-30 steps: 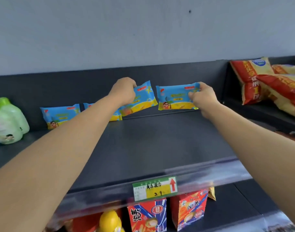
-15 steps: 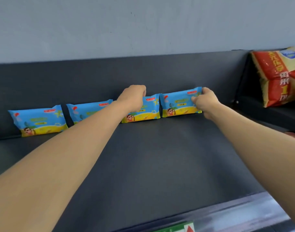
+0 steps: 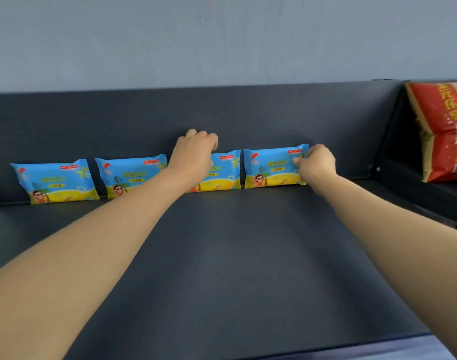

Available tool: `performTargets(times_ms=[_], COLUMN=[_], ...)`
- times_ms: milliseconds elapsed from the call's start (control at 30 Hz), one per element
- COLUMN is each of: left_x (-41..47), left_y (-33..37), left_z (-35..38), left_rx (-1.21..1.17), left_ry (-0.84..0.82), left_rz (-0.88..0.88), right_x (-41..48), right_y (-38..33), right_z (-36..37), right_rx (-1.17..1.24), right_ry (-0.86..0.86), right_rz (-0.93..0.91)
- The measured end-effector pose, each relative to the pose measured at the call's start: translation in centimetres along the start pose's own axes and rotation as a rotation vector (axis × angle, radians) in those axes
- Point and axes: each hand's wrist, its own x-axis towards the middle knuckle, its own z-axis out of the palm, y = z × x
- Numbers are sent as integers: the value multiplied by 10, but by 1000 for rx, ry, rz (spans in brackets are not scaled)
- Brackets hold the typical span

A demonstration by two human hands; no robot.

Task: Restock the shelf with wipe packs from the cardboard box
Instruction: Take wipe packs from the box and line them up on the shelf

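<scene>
Two blue-and-yellow plastic wipe packs [image 3: 271,168] at the dark shelf wall [image 3: 274,113] are gripped: one top by the left hand [image 3: 193,154], one side seal by the right hand [image 3: 316,165]. They are judged light and soft.

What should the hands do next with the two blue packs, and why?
Probably let go. The left hand grips the third wipe pack from the left and the right hand pinches the fourth wipe pack, yet both already stand upright against the back of the shelf.

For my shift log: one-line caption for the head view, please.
Left hand holds the third wipe pack, right hand the fourth wipe pack, upright against the shelf back.
</scene>
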Motion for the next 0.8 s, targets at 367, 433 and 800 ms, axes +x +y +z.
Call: performTargets(times_ms=[367, 433, 800], left_x=[-10, -12, -24], left_y=[10, 10, 8], left_z=[-4, -5, -22], left_rx=[2, -11, -123], left_ry=[7, -1, -36], left_rz=[-39, -45, -20], right_x=[-13, -16, -44], right_y=[-4, -6, -31], right_z=[-2, -3, 0], right_rx=[-56, -54, -164], right_ry=[28, 25, 1], right_rz=[49, 46, -97])
